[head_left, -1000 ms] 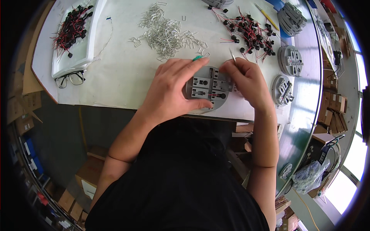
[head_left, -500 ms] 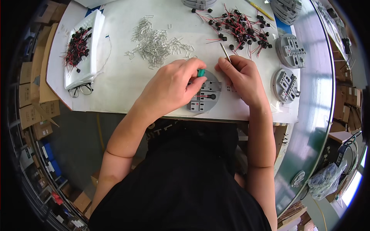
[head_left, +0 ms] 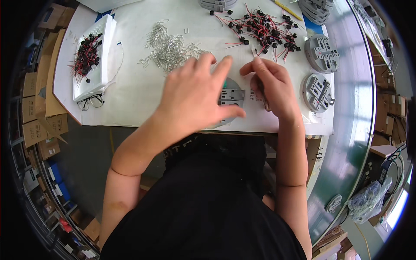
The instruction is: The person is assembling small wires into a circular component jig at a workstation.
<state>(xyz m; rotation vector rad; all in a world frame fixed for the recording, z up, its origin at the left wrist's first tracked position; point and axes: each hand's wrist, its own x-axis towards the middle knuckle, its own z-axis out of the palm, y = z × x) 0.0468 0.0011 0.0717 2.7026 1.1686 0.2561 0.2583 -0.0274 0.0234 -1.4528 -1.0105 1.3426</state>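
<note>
Hands: left hand (head_left: 197,97) covers grey round fixture (head_left: 232,99) | right hand (head_left: 271,84) pinches small pin (head_left: 254,52)

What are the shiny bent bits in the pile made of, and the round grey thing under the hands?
The pile of small bent silvery clips looks like bare metal wire: thin and glinting. The round grey slotted fixture looks like matt cast metal or hard plastic; its dull, even surface leaves that open.
</note>
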